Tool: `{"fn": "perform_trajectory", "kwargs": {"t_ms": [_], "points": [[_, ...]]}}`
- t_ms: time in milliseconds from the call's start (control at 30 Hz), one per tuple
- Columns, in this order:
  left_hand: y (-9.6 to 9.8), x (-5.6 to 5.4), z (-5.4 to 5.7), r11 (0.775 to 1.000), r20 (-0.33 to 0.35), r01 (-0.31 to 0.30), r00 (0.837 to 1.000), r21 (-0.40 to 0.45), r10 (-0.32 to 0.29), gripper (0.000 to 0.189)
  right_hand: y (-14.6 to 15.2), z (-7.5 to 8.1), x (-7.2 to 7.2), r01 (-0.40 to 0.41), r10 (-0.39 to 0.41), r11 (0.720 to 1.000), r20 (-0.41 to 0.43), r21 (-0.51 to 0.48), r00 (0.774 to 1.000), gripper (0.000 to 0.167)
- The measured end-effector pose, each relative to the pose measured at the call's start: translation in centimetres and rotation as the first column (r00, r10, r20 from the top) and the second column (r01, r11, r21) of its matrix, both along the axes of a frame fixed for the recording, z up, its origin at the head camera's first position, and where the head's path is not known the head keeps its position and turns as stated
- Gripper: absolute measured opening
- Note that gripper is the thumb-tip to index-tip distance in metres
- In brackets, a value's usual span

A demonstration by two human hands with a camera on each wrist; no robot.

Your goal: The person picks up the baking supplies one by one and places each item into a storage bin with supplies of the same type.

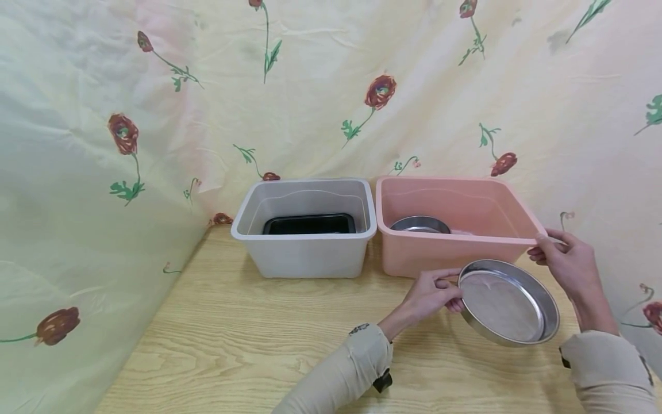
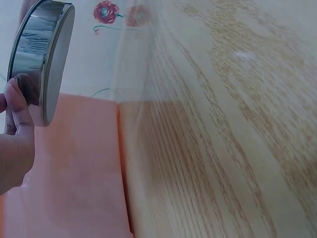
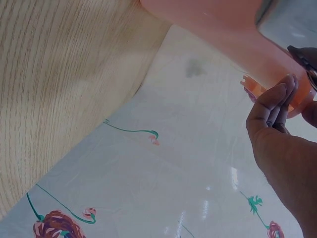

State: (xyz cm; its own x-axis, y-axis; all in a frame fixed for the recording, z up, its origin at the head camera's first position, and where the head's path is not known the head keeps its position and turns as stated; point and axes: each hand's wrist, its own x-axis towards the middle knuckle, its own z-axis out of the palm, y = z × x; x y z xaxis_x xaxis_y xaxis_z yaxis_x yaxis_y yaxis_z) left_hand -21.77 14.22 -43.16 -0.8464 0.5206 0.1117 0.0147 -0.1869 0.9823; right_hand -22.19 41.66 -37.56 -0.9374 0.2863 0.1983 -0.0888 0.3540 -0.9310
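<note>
My left hand (image 1: 431,293) pinches the left rim of a round metal cake pan (image 1: 499,305), which is tilted in the air in front of the pink bin (image 1: 439,253). In the left wrist view, the fingers (image 2: 20,106) press against the pan's shiny side wall (image 2: 37,49). At the pink bin's front right corner, my right hand (image 1: 571,261) grips the rim between thumb and fingers. The right wrist view has this hand (image 3: 282,134) at the bin's corner, partly cut off by the frame. Inside the pink bin lies another round metal pan (image 1: 421,224), its lower part hidden.
A light grey bin (image 1: 305,256) stands left of the pink one, with a black rectangular pan (image 1: 310,224) inside. Both bins sit on a wooden table (image 1: 233,345). Flower-printed cloth (image 1: 310,103) hangs behind and along the left side.
</note>
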Motion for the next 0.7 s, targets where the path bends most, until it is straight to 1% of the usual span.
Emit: {"fn": "perform_trajectory", "kwargs": {"t_ms": [133, 200, 267, 367, 433, 700], "points": [[-0.1, 0.1, 0.3, 1.000, 0.000, -0.001, 1.000, -0.004, 0.001, 0.046, 0.0, -0.1, 0.0, 0.005, -0.005, 1.000, 0.010, 0.014, 1.000, 0.007], [-0.1, 0.2, 0.5, 1.000, -0.005, 0.001, 1.000, -0.011, -0.001, 0.046, 0.0, -0.1, 0.0, 0.010, -0.011, 0.999, 0.020, 0.032, 1.000, 0.012], [-0.2, 0.2, 0.7, 1.000, -0.012, 0.009, 1.000, -0.012, -0.009, 0.045, 0.1, -0.1, 0.0, 0.016, -0.017, 0.999, 0.029, 0.046, 0.999, 0.014], [-0.4, 0.3, 1.0, 1.000, -0.020, 0.020, 1.000, -0.008, -0.020, 0.045, 0.2, -0.2, 0.0, 0.014, -0.015, 0.999, 0.028, 0.049, 0.999, 0.012], [-0.5, 0.4, 1.2, 1.000, -0.026, 0.029, 0.999, -0.004, -0.029, 0.045, 0.3, -0.3, -0.1, 0.011, -0.012, 0.999, 0.020, 0.039, 1.000, 0.005], [-0.7, 0.5, 1.9, 0.999, -0.045, 0.048, 0.998, 0.009, -0.048, 0.045, 0.3, -0.4, -0.1, 0.006, -0.006, 0.999, -0.003, 0.041, 1.000, 0.006]]}}
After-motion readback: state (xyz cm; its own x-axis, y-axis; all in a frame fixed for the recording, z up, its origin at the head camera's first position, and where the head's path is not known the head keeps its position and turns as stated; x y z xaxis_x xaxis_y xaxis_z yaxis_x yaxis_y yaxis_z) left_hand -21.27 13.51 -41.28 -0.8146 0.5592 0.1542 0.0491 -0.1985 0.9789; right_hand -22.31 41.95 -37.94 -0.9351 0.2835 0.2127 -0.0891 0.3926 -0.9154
